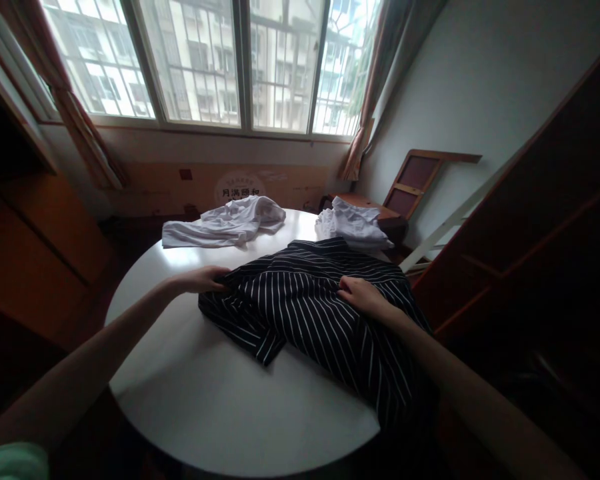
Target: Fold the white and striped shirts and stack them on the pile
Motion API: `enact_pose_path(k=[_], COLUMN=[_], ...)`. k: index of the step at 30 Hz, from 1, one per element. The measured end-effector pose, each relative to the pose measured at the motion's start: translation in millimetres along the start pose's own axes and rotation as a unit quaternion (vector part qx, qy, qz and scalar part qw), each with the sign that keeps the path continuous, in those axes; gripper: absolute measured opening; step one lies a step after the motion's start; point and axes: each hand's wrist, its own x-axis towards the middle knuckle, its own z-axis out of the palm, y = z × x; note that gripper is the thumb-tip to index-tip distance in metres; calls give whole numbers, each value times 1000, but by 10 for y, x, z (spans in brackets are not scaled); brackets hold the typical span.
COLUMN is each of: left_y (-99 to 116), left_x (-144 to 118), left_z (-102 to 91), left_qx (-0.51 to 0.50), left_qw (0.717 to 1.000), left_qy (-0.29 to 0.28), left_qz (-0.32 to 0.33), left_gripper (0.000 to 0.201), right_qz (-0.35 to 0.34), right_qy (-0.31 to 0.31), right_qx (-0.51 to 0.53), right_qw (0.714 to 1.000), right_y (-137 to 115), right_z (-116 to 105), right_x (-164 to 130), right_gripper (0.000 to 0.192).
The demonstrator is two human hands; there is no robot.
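Head view: I have a round white table (205,400) in front of me, and every place I give is taken from it. The striped shirt (305,307), black with thin white lines, lies across the middle and right of the table and hangs down over its near right rim. Its long axis slants from left of the table's middle to that near right rim. A short sleeve (253,337) lies on the shirt's left part, its hem end pointing toward the table's near edge and a little to the right. I cannot make out which end holds the collar.

My left hand (207,279) is closed on the shirt's left end, pinching the cloth. My right hand (363,295) has its fingers curled on the cloth right of the table's middle, gripping a fold.

On the table's back left I see a white garment (230,223), loosely spread, its flatter part reaching left. At the back right sits a rumpled white pile (353,225), just past the shirt; I cannot tell whether they touch.

For containers, I get a wooden cabinet (35,253) left of the table, its contents hidden from me. A wooden chair (420,177) stands beyond the table's back right.
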Motion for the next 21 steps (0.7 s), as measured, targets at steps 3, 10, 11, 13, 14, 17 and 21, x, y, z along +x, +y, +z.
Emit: enact_pose_path(k=[3, 10, 11, 13, 14, 17, 21], left_y=[57, 565, 600, 619, 605, 487, 118], left_x=[-29, -311, -351, -407, -425, -479, -653], left_z=[-58, 523, 619, 751, 780, 713, 364], left_qx=[66, 150, 157, 177, 189, 223, 274], left_qw=[984, 974, 970, 965, 965, 964, 961], left_qy=[164, 43, 15, 16, 28, 42, 38], left_qz=[-35, 167, 187, 191, 182, 137, 9], left_gripper=[22, 25, 29, 31, 32, 28, 20], right_qz=[19, 82, 82, 73, 66, 48, 37], right_qy=[22, 39, 42, 48, 51, 63, 79], right_qx=[-1, 14, 21, 46, 60, 95, 141], right_qw=[1000, 996, 996, 995, 995, 992, 986], right_y=[-15, 13, 23, 45, 56, 94, 135], right_z=[-19, 146, 161, 177, 180, 184, 199], right_x=[27, 99, 109, 130, 139, 164, 177], right_gripper=[9, 11, 11, 9, 8, 8, 11])
